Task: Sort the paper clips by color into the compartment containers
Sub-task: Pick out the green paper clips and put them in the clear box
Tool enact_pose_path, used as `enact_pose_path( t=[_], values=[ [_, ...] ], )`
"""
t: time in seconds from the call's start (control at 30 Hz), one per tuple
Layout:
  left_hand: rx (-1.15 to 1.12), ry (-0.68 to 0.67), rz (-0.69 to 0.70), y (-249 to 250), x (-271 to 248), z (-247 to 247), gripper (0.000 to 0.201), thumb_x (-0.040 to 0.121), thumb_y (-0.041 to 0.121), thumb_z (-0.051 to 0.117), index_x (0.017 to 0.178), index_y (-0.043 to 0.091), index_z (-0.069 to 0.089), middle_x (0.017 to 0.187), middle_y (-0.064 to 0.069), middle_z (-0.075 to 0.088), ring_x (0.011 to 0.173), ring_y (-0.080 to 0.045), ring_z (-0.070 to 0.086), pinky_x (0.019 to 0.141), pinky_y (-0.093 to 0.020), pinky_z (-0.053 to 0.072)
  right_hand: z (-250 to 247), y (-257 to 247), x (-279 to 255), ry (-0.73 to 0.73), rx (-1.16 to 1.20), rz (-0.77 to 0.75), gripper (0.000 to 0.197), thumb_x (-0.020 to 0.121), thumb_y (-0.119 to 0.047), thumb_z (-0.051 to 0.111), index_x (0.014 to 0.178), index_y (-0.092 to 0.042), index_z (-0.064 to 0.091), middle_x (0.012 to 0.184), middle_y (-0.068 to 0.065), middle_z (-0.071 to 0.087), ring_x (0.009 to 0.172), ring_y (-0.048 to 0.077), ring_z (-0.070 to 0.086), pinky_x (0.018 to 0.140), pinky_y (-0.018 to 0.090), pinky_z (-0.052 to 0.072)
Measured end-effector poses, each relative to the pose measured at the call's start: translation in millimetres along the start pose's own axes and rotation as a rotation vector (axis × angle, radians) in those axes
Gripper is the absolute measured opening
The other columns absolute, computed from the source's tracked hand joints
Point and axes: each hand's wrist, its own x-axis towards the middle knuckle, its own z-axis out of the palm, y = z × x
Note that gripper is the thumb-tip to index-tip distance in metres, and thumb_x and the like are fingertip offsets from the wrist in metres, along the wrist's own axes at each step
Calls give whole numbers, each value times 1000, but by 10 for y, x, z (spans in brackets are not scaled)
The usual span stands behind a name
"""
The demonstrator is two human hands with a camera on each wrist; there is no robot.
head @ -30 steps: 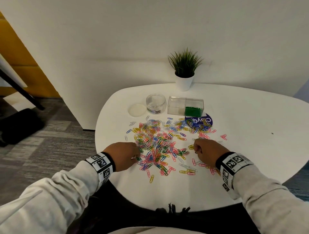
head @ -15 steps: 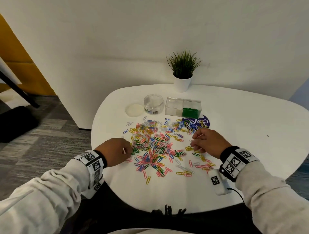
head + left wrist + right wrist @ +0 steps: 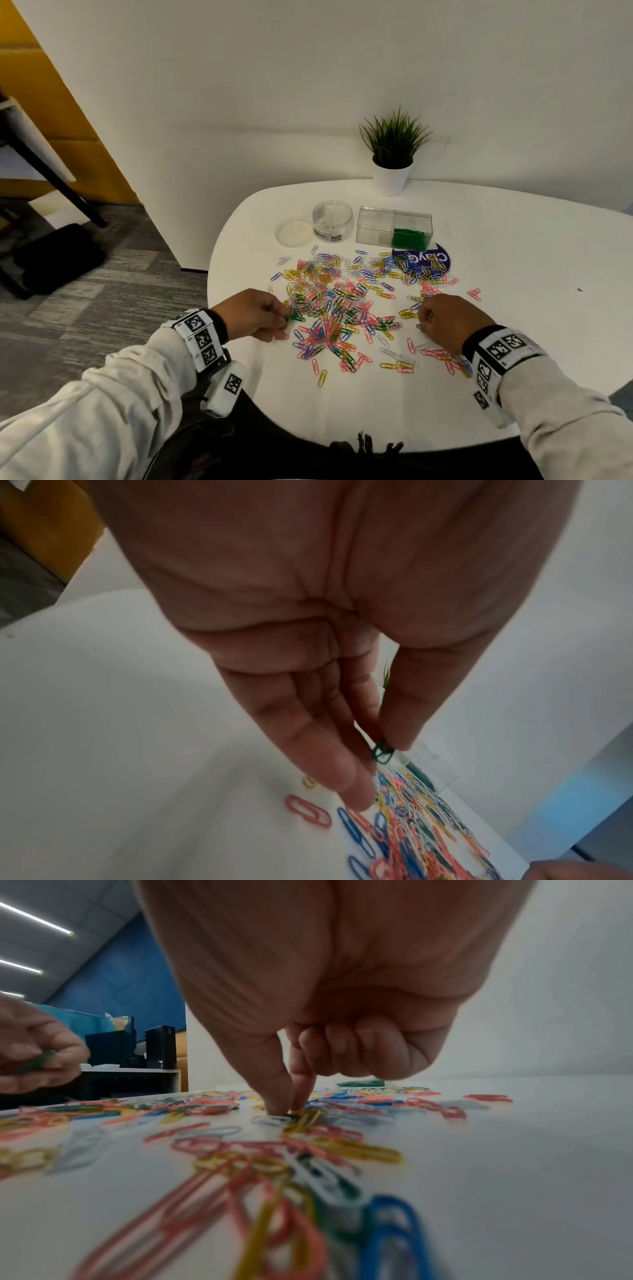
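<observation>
Head view: left hand [image 3: 255, 315] pinches a green clip [image 3: 382, 751] at the pile's [image 3: 346, 308] left edge; the box [image 3: 394, 226], green side right, lies far ahead-right. Right hand [image 3: 448, 322] pinches at clips, nearer the box.

- in the right wrist view the nearest paper clips [image 3: 274, 1218] are a soft blur; their outlines run together.
- the right hand [image 3: 448, 323] covers its own fingertips in the head view, and whatever they pinch is too small to tell.
- the left hand [image 3: 37, 1053] is cut off by the left edge of the right wrist view, and the green clip [image 3: 34, 1062] in it is smeared.
- the palm fills the top of the left wrist view and runs past the edge.
- the round sticker [image 3: 428, 258] is partly under the clear box [image 3: 373, 226] and clips; its lettering is partly covered.
- the label on the round tub [image 3: 332, 219] is too small to read.
</observation>
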Motion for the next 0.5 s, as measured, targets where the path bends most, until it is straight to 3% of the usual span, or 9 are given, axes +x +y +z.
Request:
enact_pose_path(
  t=[0.13,0.23,0.37,0.5],
  values=[
    [-63,-12,-12,-2,6,1,10,91,-4,63,101,-1,63,86,-15,74,83,-27,75,63,-27,59,-69,-7,-9,-24,0,32,18,87,-45,66,92,-27,63,94,-8,61,86,12,58,78,27,50],
    [-23,-1,0,26,37,5,23,92,-8,52,105,3,67,79,-10,69,63,-18,65,50,-24,48,-117,-20,-36,11,27,7,17,93,-42,60,97,-26,65,97,-6,63,88,14,58,76,25,45],
    [-100,61,-77,73,24,51,32,84,-6,34,88,3,64,70,-11,55,51,-18,45,44,-22,29,-94,-48,-39,11,36,-49,14,95,-36,56,93,-27,67,96,-7,64,86,13,59,75,24,45],
    [-236,-65,-72,99,-62,143,17,65,6,42,78,10,52,70,-11,51,52,-19,42,45,-21,26,-26,-63,-39,-6,16,-38,6,92,-34,61,86,-31,61,95,-8,61,86,13,57,73,23,42]
  ],
)
